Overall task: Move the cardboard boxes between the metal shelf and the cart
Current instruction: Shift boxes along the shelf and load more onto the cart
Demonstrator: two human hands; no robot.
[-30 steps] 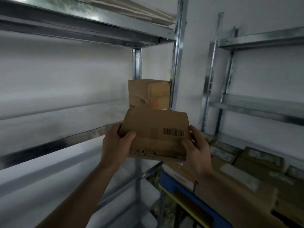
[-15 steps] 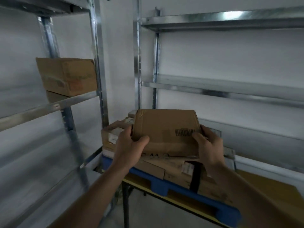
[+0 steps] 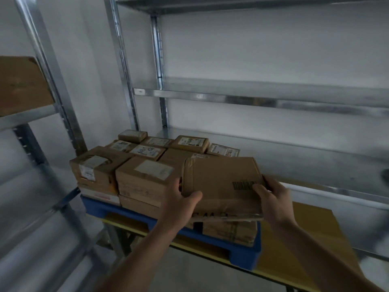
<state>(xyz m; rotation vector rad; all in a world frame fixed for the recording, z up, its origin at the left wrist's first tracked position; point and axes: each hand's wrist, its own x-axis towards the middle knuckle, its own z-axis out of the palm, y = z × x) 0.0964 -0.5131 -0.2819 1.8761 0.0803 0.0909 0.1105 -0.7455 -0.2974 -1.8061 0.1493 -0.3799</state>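
Note:
I hold a flat cardboard box (image 3: 221, 186) with a barcode on its top, tilted a little, above the right part of a stack of boxes. My left hand (image 3: 179, 203) grips its left edge and my right hand (image 3: 273, 199) grips its right edge. Below it, several taped cardboard boxes (image 3: 145, 178) lie packed on a blue pallet (image 3: 244, 253) that rests on the yellow cart top (image 3: 303, 234). A larger cardboard box (image 3: 23, 85) stands on the metal shelf (image 3: 27, 116) at the far left.
A second metal shelf unit (image 3: 252, 98) with bare levels stands behind the cart against the white wall. Its upright posts (image 3: 124, 66) rise just behind the stacked boxes. Grey floor shows below the cart.
The view has swung right from the left shelf to the cart. Both hands have carried the barcode box along and lowered it over the stacked boxes.

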